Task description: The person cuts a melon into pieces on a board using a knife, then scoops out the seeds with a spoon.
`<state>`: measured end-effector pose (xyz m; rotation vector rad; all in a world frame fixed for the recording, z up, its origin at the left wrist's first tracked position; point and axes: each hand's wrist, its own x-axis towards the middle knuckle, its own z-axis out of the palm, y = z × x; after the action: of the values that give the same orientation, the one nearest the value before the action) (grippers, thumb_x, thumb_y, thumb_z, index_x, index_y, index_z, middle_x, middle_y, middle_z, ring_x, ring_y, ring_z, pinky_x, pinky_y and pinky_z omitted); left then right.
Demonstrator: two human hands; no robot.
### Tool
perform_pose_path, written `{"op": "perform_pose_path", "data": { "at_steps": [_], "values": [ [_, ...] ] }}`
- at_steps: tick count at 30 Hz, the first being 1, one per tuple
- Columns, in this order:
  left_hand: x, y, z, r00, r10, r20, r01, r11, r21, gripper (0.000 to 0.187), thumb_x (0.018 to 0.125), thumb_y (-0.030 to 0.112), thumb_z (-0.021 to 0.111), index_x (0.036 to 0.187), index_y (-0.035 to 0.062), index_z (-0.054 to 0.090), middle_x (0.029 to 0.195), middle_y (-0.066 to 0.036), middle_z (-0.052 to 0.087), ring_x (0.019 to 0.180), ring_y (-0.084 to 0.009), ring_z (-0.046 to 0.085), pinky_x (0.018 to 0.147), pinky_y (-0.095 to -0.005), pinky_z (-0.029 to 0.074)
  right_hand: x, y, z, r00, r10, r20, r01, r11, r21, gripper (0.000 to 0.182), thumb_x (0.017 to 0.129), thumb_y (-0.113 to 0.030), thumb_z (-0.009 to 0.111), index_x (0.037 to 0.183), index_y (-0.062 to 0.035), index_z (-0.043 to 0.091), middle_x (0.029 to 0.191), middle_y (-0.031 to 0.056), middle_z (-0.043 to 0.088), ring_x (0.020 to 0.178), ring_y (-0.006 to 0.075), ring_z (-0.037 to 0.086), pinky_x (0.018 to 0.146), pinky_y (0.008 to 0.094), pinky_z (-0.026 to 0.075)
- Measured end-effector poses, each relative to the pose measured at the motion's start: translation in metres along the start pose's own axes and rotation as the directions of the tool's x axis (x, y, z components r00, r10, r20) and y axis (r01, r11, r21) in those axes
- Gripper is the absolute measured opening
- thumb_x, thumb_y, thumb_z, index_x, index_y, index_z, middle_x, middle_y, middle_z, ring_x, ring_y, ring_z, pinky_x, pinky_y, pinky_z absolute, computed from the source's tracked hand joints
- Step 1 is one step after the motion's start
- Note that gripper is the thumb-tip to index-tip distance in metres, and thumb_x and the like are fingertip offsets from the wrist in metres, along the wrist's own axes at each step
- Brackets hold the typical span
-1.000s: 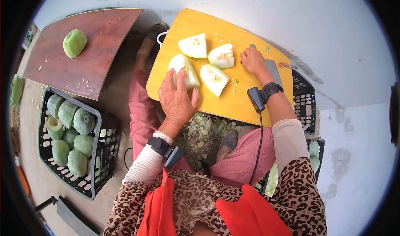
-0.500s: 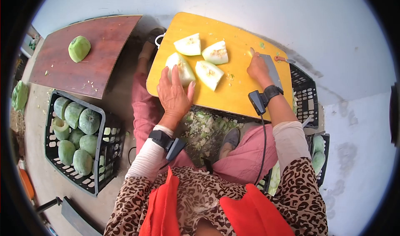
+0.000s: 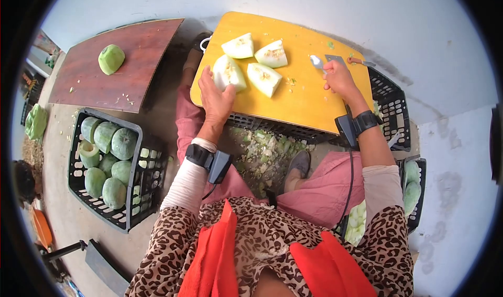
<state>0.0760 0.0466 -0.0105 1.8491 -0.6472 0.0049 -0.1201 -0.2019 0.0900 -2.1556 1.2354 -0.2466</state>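
Several pale melon pieces with seedy middles lie on the yellow board [image 3: 309, 100]. My left hand [image 3: 216, 100] rests against the nearest left piece [image 3: 228, 73], fingers along its left side and thumb at its lower right. Two more pieces [image 3: 238, 46] [image 3: 271, 54] lie behind, and another [image 3: 263, 79] to the right. My right hand [image 3: 341, 79] is closed round a spoon-like tool [image 3: 317, 62] with a shiny, pale end pointing up and left. Behind that hand a flat grey blade [image 3: 335, 59] lies partly hidden on the board. A small knife with a brown handle [image 3: 356, 60] lies farther right.
A peeled green melon [image 3: 111, 59] sits on the dark red board [image 3: 78, 90] at left. Below it, a black crate [image 3: 137, 139] holds several green melons. Another crate [image 3: 403, 116] stands right of the yellow board. Scraps [image 3: 262, 155] litter the floor between the legs.
My right hand has left the flat blade and now holds the spoon-like tool. My left hand has shifted slightly on the melon piece. The view has moved a little.
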Motion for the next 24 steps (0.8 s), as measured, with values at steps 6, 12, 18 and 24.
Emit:
{"op": "perform_pose_path", "data": {
  "at_steps": [6, 12, 18, 24],
  "values": [
    [0.004, -0.006, -0.002, 0.999, -0.030, 0.026, 0.032, 0.994, -0.106, 0.074, 0.072, 0.012, 0.064, 0.134, -0.0064, 0.030, 0.123, -0.026, 0.042, 0.116, -0.0387, 0.044, 0.100, -0.0421, 0.038, -0.019, -0.008, 0.017, 0.976, -0.213, -0.044, 0.214, 0.977, 0.016, 0.027, 0.083, -0.016, 0.057, 0.104, 0.0008, 0.060, 0.082, 0.0148, 0.068, 0.069, 0.0231, 0.066, 0.065, 0.0337, 0.051],
    [0.016, 0.010, -0.001, 0.990, -0.132, 0.041, 0.126, 0.985, 0.120, 0.080, 0.070, 0.016, 0.071, 0.135, -0.0070, 0.030, 0.121, -0.029, 0.045, 0.111, -0.0413, 0.049, 0.097, -0.0434, 0.041, -0.037, -0.027, 0.010, 0.970, -0.227, -0.082, 0.235, 0.966, 0.106, 0.024, 0.084, -0.022, 0.059, 0.092, 0.0006, 0.065, 0.077, 0.0141, 0.068, 0.070, 0.0230, 0.066, 0.067, 0.0338, 0.050],
    [0.025, -0.005, 0.002, 0.973, -0.216, 0.086, 0.218, 0.976, -0.014, 0.080, 0.067, 0.014, 0.072, 0.133, -0.0077, 0.032, 0.119, -0.026, 0.049, 0.111, -0.0369, 0.051, 0.096, -0.0411, 0.042, -0.050, -0.036, -0.002, 0.964, -0.238, -0.116, 0.249, 0.964, 0.092, 0.022, 0.085, -0.020, 0.059, 0.089, 0.0004, 0.066, 0.073, 0.0129, 0.067, 0.069, 0.0229, 0.065, 0.066, 0.0334, 0.050],
    [0.031, -0.001, 0.001, 0.925, -0.269, 0.267, 0.323, 0.928, -0.184, 0.058, 0.068, 0.012, 0.071, 0.117, -0.0103, 0.050, 0.103, -0.017, 0.061, 0.091, -0.0234, 0.060, 0.081, -0.0323, 0.049, -0.041, -0.015, 0.000, 0.939, -0.322, -0.116, 0.331, 0.942, 0.063, 0.020, 0.088, -0.020, 0.059, 0.092, -0.0006, 0.063, 0.073, 0.0047, 0.064, 0.062, 0.0093, 0.056, 0.054, 0.0261, 0.044]
  ]
}}
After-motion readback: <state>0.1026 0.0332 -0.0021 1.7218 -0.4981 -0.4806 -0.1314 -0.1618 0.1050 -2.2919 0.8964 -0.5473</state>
